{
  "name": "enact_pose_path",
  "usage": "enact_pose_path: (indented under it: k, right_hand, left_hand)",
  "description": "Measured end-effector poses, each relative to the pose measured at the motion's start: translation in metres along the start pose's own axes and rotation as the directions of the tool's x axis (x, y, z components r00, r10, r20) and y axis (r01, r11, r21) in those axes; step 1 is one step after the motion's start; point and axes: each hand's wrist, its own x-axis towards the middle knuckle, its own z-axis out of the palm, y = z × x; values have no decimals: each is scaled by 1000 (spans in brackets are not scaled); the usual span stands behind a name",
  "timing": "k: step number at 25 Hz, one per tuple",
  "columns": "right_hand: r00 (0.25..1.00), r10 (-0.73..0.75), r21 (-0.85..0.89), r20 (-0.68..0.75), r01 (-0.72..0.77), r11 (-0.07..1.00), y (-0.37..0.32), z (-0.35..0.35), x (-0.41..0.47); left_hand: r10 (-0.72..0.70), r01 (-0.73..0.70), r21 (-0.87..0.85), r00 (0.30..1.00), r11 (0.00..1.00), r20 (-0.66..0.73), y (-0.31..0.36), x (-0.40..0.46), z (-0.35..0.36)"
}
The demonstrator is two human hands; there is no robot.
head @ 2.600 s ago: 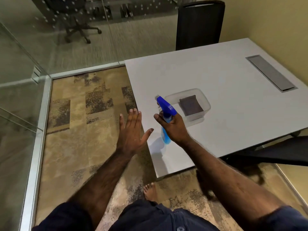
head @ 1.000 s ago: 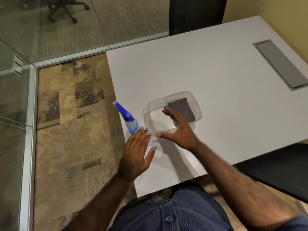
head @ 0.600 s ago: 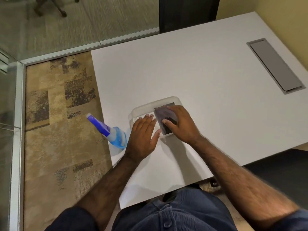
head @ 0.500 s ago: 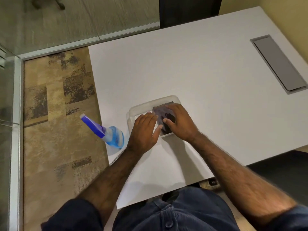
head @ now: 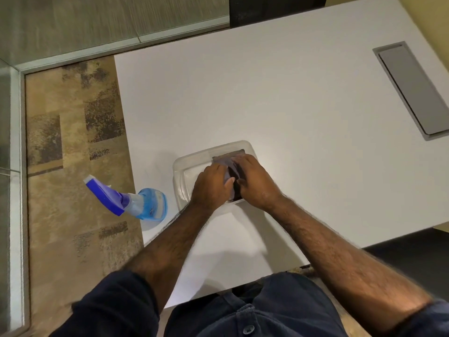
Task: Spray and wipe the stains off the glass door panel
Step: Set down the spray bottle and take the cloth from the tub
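A clear plastic tray (head: 181,177) sits near the left front of the white table (head: 291,105). Inside it lies a dark grey cloth (head: 232,164), mostly covered by my hands. My left hand (head: 211,186) and my right hand (head: 255,181) both reach into the tray and pinch the cloth between their fingertips. A spray bottle (head: 143,203) with blue liquid and a blue trigger head stands at the table's left edge, apart from both hands. The glass panel (head: 9,154) runs along the far left.
A grey cable hatch (head: 413,91) is set into the table at the right. A dark chair back (head: 274,8) stands behind the table. Patterned carpet (head: 68,142) lies between the table and the metal-framed glass wall. A dark chair seat shows at the lower right.
My right hand set the spray bottle down at the table's left edge, then reached into the tray. My left hand followed, and both now grip the cloth.
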Motion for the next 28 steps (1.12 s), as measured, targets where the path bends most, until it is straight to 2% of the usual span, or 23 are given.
enact_pose_path:
  k: [3, 7, 11, 16, 19, 22, 25, 28]
  right_hand:
    - [1000, -19, 2, -2, 19, 1000, 0, -1, 3]
    - [1000, -25, 7, 3, 24, 1000, 1, -3, 5]
    - [997, -73, 7, -9, 73, 997, 5, -5, 2]
    - [992, -114, 47, -52, 117, 992, 10, -8, -5]
    - [992, -83, 124, -91, 94, 988, 13, -10, -8]
    - [997, -36, 186, -73, 49, 981, 11, -9, -12]
    - [996, -81, 289, 36, 67, 955, 6, -8, -20]
    - [965, -203, 272, 164, 154, 950, -5, -16, -31]
  left_hand:
    - [-161, 153, -159, 986, 975, -36, 4, 9, 7]
    - [-405, 370, -352, 914, 860, -27, 10, 23, 12]
    - [-509, 462, -412, 861, 785, -6, 6, 29, 11]
    - [-545, 461, -493, 838, 738, -33, 11, 26, 1]
    - [-569, 437, -562, 819, 702, -75, 21, 18, -11]
    - [-584, 389, -644, 804, 659, -112, 30, 5, -26]
    - [-598, 328, -740, 792, 587, -123, 39, -8, -43]
    - [-619, 273, -831, 778, 484, -105, 43, -23, -64]
